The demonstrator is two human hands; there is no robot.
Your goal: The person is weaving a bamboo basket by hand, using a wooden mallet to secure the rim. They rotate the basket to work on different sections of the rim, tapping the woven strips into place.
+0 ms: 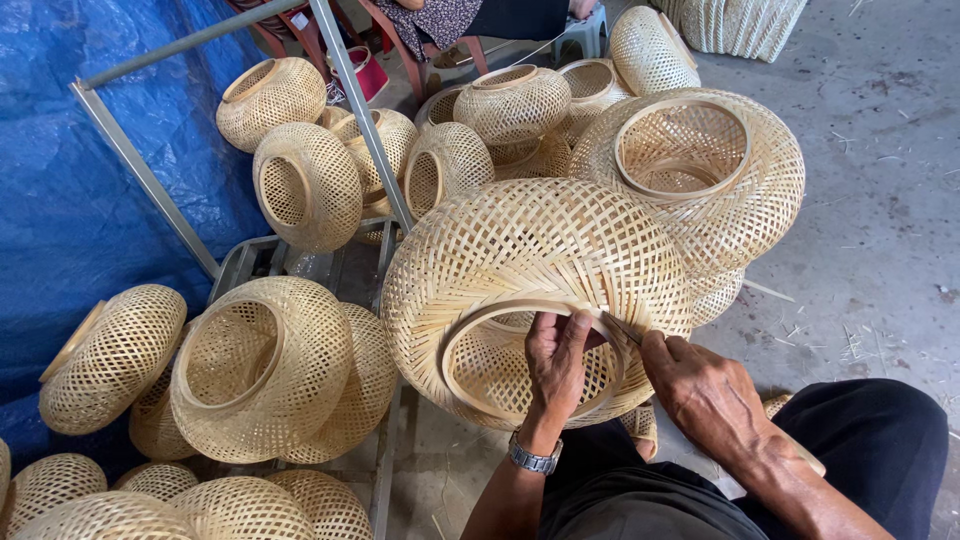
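Note:
A round woven bamboo shade (520, 255) rests on my lap, its ring opening facing me. My left hand (557, 360), with a wristwatch on the wrist, grips the ring rim with the thumb inside the opening. My right hand (705, 390) is closed on a thin blade or strip (622, 328) whose tip touches the rim just right of my left fingers. What the thin tool is exactly I cannot tell. A second, similar shade (700, 170) leans behind the one I hold.
Many finished woven shades are piled to the left (265, 365) and at the back (305, 185). A grey metal frame (365, 110) stands against a blue tarp (90, 220). Concrete floor (880, 200) lies at the right. A seated person's legs (440, 20) show at the top.

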